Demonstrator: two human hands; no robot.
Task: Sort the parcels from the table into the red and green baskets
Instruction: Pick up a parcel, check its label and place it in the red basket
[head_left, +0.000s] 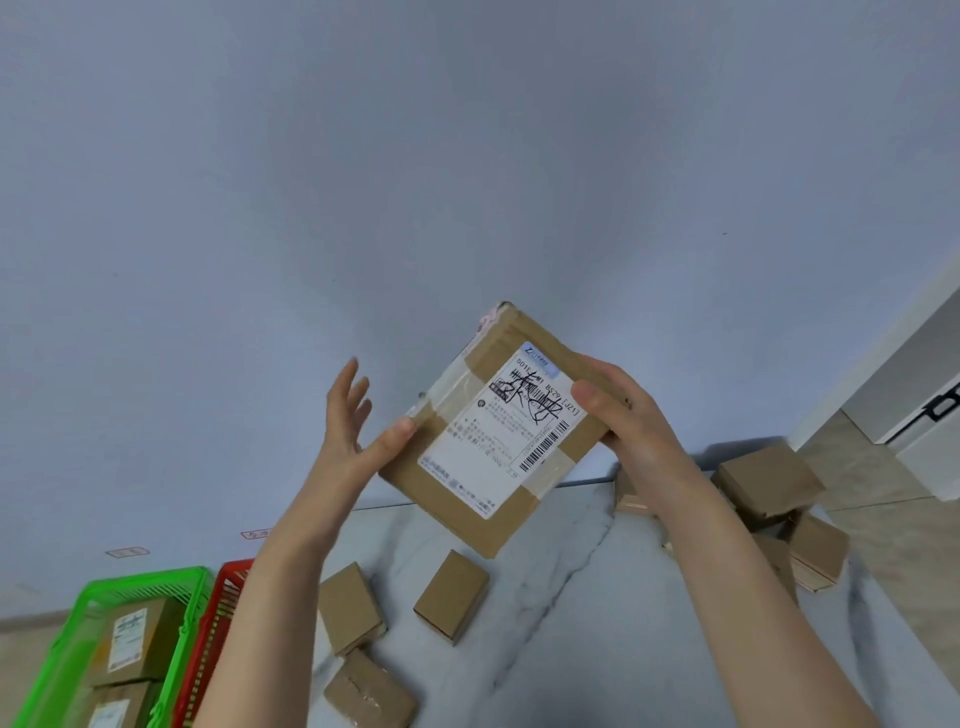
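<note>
Near left, the green basket (140, 579) holds two labelled parcels (132, 642), with the red basket (228, 577) beside it. Farther, above the table (571, 623), my right hand (628, 415) grips a parcel (457, 499) labelled "BS29 [JZ1]". My left hand (348, 431) is spread, thumb touching its edge.

**Clear lane mid-table**

Bare table (571, 623) runs between three small boxes (350, 608) on the left and a heap of boxes (769, 483) on the right. The left forearm (270, 597) crosses the red basket (228, 582); the green basket (145, 577) holds labelled parcels (130, 639).
</note>
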